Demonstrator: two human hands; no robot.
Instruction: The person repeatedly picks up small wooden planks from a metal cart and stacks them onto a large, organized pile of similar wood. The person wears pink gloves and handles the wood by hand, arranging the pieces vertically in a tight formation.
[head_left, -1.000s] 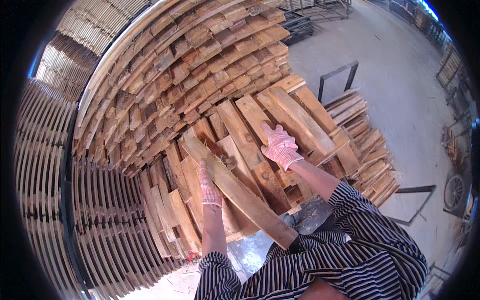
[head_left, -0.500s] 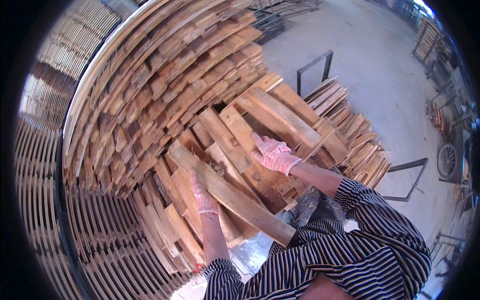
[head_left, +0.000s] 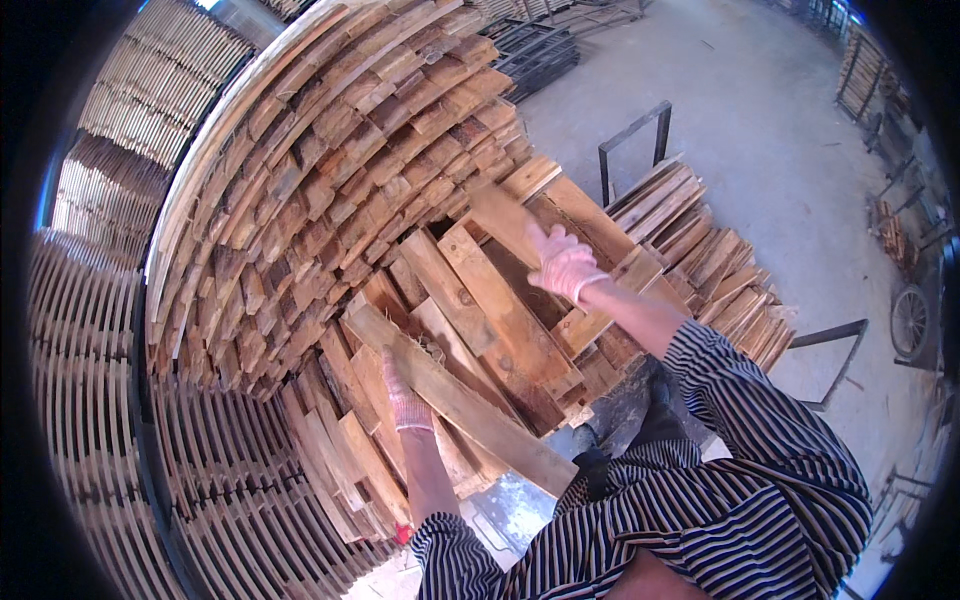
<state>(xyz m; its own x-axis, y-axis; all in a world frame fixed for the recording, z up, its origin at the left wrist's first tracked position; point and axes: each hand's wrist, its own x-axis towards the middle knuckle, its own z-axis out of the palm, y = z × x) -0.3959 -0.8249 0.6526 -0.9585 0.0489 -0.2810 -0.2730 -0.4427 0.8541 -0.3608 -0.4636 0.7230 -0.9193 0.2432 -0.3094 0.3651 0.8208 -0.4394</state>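
Observation:
My left hand (head_left: 406, 398), in a pink-and-white knit glove, is closed on the edge of a long wooden plank (head_left: 455, 395). The plank slants from the pile toward my body, its near end by my waist. Farther off to the right, my right hand (head_left: 566, 264), gloved alike, grips a shorter wooden board (head_left: 503, 219) that is smeared by motion; its fingertips are partly hidden. Between the two hands, loose boards (head_left: 508, 312) lie side by side on the pile, with a dark gap near the right hand.
A tall stack of boards (head_left: 330, 190) rises ahead and to the left. Slatted racks of thin strips (head_left: 230, 470) line the left side. To the right are bundled offcuts (head_left: 725, 275), black metal frames (head_left: 632, 130) and a spoked wheel (head_left: 909, 322) on the concrete floor (head_left: 760, 150).
My right hand has moved away and slightly right, and the board in it has shifted, widening the gap beneath. My left hand still holds the long plank in nearly the same place.

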